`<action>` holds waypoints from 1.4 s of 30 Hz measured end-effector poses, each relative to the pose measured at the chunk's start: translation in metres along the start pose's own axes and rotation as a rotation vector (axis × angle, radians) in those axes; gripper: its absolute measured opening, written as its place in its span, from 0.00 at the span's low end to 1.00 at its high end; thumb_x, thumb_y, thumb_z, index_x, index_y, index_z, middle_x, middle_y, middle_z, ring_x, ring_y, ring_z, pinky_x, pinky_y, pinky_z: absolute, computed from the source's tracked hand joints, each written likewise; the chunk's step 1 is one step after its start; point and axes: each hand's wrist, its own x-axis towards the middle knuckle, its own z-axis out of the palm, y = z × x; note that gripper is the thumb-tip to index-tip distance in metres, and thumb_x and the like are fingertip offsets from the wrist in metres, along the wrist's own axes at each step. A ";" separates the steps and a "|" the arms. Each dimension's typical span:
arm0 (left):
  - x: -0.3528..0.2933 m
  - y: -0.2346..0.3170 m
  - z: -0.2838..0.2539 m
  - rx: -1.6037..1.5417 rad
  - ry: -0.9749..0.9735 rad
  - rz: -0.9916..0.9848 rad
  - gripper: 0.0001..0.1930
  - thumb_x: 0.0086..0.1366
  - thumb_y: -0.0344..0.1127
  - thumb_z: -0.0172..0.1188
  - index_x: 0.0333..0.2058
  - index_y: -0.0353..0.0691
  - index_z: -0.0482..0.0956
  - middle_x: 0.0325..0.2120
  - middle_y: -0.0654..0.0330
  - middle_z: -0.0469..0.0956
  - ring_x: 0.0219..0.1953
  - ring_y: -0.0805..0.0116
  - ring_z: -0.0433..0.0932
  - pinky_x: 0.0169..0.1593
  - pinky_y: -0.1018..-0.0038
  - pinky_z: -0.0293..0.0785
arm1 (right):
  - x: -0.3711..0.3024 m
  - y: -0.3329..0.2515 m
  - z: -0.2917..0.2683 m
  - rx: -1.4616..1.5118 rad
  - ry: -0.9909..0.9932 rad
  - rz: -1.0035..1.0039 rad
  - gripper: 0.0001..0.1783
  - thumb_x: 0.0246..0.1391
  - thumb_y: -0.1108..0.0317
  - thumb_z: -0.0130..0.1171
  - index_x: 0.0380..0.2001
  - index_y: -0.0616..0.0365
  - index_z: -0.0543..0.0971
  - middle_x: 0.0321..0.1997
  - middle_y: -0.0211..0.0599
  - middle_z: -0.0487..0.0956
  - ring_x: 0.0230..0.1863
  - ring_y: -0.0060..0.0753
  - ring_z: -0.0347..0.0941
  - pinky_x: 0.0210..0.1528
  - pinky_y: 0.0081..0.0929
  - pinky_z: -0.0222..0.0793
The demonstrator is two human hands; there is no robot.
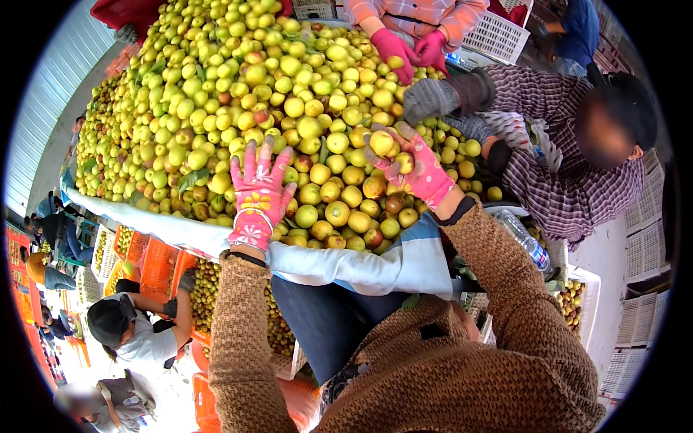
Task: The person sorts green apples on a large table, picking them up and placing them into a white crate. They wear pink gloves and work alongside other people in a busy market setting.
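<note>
A broad heap of round yellow-green jujubes (pixel 209 108), some with reddish-brown patches, fills a table lined with pale blue-and-white cloth (pixel 332 268). My left hand (pixel 258 191), in a pink flowered glove, lies on the near side of the heap with its fingers spread and nothing in its grasp. Over the heap to its right, my right hand (pixel 419 169) wears a matching glove. Its fingers curl around a couple of jujubes (pixel 382 143), which rest at the palm and fingertips.
Across the heap, a person's pink-gloved hands (pixel 410 52) touch the fruit. At right, another person's grey-gloved hand (pixel 431 99) reaches in close to my right hand. A plastic bottle (pixel 521 238) lies beside my right forearm. Orange crates (pixel 157 268) of fruit stand at lower left.
</note>
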 end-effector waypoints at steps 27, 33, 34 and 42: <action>0.003 0.006 -0.012 -0.072 0.018 -0.023 0.38 0.52 0.45 0.63 0.62 0.50 0.59 0.65 0.58 0.52 0.66 0.49 0.51 0.64 0.46 0.46 | 0.094 -0.029 0.042 -2.469 0.247 -0.425 0.19 0.49 0.58 0.55 0.45 0.49 0.78 0.44 0.43 0.78 0.48 0.46 0.74 0.51 0.39 0.68; 0.005 0.009 -0.011 -0.112 0.103 0.051 0.35 0.59 0.55 0.53 0.63 0.49 0.59 0.65 0.56 0.53 0.65 0.49 0.52 0.63 0.46 0.46 | 0.124 -0.030 0.036 -2.740 0.288 -0.223 0.16 0.47 0.64 0.55 0.41 0.53 0.80 0.42 0.43 0.80 0.42 0.47 0.78 0.43 0.41 0.73; 0.005 0.011 -0.010 -0.119 0.114 0.062 0.35 0.59 0.55 0.54 0.63 0.51 0.59 0.65 0.56 0.53 0.65 0.48 0.53 0.64 0.47 0.46 | 0.127 -0.033 0.038 -2.737 0.256 -0.203 0.16 0.46 0.65 0.55 0.40 0.54 0.81 0.42 0.43 0.80 0.42 0.47 0.78 0.42 0.41 0.73; 0.006 0.015 -0.009 -0.094 0.060 0.126 0.28 0.61 0.51 0.53 0.59 0.52 0.65 0.61 0.60 0.61 0.64 0.53 0.57 0.65 0.50 0.45 | 0.156 -0.030 0.078 -2.886 0.278 0.404 0.17 0.40 0.64 0.61 0.36 0.56 0.82 0.39 0.39 0.82 0.41 0.44 0.79 0.38 0.44 0.74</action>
